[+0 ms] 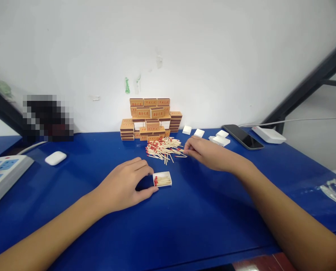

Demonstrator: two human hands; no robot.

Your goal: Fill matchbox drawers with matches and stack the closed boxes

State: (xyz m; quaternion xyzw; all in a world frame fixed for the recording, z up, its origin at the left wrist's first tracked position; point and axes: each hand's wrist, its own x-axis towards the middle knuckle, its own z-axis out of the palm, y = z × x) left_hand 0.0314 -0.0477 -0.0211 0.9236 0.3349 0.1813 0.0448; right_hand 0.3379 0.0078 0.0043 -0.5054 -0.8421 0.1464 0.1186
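Observation:
My left hand [128, 183] grips the left end of a small white matchbox tray [164, 174] between thumb and fingers. Inside the tray lies a layer of matches [163, 181], their red heads toward my left hand. Beyond it on the blue table is a loose heap of red-headed matches [164, 148]. My right hand [206, 152] is at the heap's right edge, with thumb and fingers pinched on a match; whether it holds more than one I cannot tell.
Stacked matchboxes [151, 113] stand behind the heap, against the wall. Several white trays [220, 140], a phone [242, 136] and a white box [268, 134] lie at the back right. A white earbud case [55, 158] and a power strip [12, 173] are on the left.

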